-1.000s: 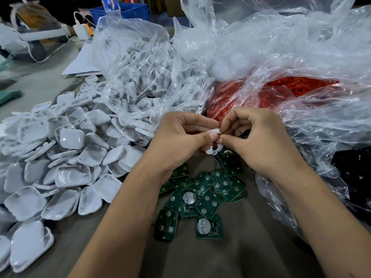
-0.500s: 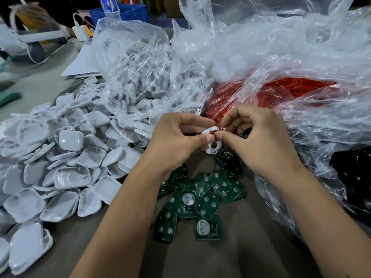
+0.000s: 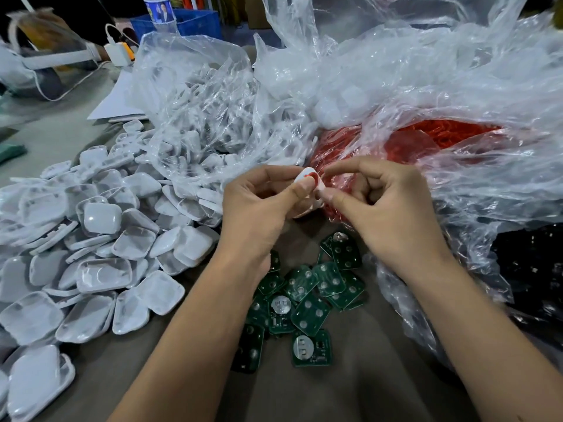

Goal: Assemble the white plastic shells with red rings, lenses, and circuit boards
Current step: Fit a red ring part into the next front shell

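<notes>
My left hand (image 3: 259,205) grips a small white plastic shell (image 3: 307,190) with a red ring (image 3: 311,177) seated in its upper hole. My right hand (image 3: 380,205) pinches the shell's right edge between thumb and forefinger, its other fingers curled. Below both hands lies a loose pile of green circuit boards (image 3: 307,296) on the grey table. A clear bag of red rings (image 3: 426,141) sits just behind my right hand. White shells fill a clear bag (image 3: 198,129) behind my left hand. Lenses cannot be made out.
A big heap of white square covers (image 3: 91,251) spreads over the table's left side. Crumpled clear plastic (image 3: 411,71) rises at the back and right. Black parts (image 3: 530,275) lie in a bag at the far right. A charger, cable and blue crate (image 3: 189,21) stand far back.
Both hands have lifted the white shell a little higher and turned it, so the red ring in its hole now faces the camera. My right forefinger has straightened off the shell.
</notes>
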`<state>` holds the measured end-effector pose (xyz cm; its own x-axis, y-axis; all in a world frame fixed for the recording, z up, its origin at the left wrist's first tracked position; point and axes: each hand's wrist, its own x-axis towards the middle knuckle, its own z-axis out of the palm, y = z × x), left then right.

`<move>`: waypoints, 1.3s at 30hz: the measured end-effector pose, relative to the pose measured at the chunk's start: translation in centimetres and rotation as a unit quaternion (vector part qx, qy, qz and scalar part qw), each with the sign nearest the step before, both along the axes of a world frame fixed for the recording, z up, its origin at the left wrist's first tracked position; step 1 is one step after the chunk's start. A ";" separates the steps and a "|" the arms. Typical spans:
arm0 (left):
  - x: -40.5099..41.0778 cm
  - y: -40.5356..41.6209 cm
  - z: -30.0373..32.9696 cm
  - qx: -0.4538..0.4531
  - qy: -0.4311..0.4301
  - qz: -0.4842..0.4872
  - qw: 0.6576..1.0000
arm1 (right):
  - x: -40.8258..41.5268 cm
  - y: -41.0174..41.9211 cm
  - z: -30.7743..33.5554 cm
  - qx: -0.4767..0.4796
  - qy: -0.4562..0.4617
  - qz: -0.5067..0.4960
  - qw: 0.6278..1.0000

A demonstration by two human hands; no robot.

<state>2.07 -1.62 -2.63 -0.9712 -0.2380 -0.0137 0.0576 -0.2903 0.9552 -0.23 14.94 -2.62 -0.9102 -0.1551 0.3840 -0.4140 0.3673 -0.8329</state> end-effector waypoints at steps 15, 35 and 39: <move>0.2 0.3 0.7 0.141 -0.095 -0.047 0.984 | 0.5 -0.6 0.0 -0.041 0.020 -0.043 0.998; 0.2 -0.9 1.2 0.152 -0.096 -0.155 0.971 | -0.3 0.4 0.5 -0.282 -0.309 0.098 0.903; 0.0 -1.2 0.9 0.153 -0.101 -0.168 0.969 | -0.3 0.6 0.3 -0.283 -0.292 0.122 0.906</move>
<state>2.07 -2.79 -1.68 -0.9633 0.1363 -0.2312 -0.2681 -0.5317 0.8034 -0.57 15.54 -2.28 -0.9491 -0.3069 -0.0705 0.1458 -0.2300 -0.9622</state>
